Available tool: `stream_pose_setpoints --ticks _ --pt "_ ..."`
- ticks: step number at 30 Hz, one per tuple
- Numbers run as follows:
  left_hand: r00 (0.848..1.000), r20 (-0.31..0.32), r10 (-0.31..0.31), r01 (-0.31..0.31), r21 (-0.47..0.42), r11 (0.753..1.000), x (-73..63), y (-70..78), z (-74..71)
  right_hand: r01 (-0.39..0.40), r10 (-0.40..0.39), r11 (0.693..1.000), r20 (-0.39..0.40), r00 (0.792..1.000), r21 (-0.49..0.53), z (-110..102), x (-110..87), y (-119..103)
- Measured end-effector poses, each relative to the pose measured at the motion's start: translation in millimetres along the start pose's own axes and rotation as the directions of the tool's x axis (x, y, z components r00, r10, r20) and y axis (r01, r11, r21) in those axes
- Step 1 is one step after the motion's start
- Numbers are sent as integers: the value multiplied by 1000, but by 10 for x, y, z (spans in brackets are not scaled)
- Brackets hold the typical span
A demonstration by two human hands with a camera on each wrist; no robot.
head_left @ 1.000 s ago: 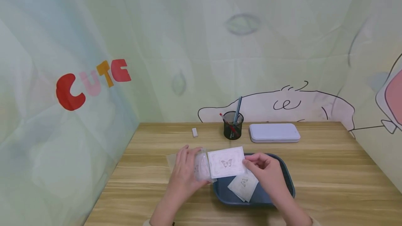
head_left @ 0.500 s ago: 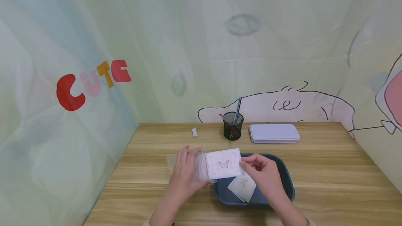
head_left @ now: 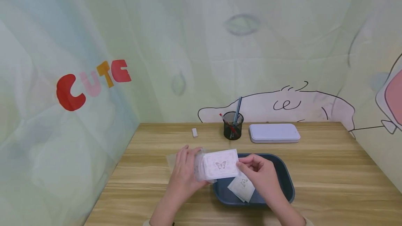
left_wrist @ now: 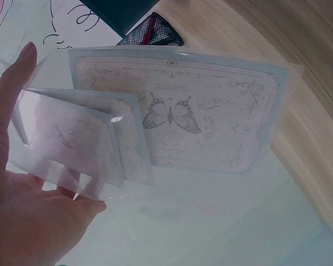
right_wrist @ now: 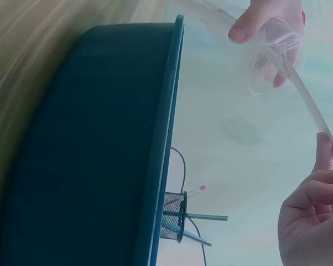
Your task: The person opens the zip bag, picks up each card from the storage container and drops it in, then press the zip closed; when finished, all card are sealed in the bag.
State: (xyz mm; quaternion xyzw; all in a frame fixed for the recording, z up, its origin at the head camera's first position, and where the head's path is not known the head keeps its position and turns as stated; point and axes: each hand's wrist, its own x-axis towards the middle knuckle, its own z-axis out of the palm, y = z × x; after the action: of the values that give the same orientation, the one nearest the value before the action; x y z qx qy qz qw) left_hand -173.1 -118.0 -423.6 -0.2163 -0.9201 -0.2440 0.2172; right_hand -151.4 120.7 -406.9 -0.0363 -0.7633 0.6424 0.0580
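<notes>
My left hand grips a clear plastic bag at left of the tray. With thumb and fingers, my right hand pinches the right edge of a white card pack printed with a butterfly. The pack's left end lies at the bag's mouth; how deep it sits inside cannot be told. In the left wrist view, the left hand is around clear film with smaller printed cards, and a larger butterfly-printed card shows behind. The right wrist view shows the pack edge-on between both hands.
Beneath the right hand stands a dark blue tray holding a few small butterfly-printed papers. Farther back are a white eraser, a black mesh pen cup and a pale pencil case. A printed curtain surrounds the table.
My right hand has moved slightly left, taking the butterfly card pack farther over toward the bag and the left hand. The left hand stays in place.
</notes>
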Motion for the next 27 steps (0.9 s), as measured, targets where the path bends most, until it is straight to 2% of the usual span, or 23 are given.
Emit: stream_pose_setpoints --ticks 6,11,19,27 --pt "1000 -1 -5 5 -2 1000 0 6 -6 28 -28 999 3 1000 -20 -4 5 -5" --pt "999 -30 22 -22 -7 1000 2 -1 13 53 -53 998 -10 999 -34 1 14 1" --pt "1000 -11 16 -16 -11 1000 11 29 16 90 -90 996 27 996 -14 95 30 50" --pt "999 -19 26 -26 -11 1000 12 52 24 137 -137 991 75 988 5 231 68 99"
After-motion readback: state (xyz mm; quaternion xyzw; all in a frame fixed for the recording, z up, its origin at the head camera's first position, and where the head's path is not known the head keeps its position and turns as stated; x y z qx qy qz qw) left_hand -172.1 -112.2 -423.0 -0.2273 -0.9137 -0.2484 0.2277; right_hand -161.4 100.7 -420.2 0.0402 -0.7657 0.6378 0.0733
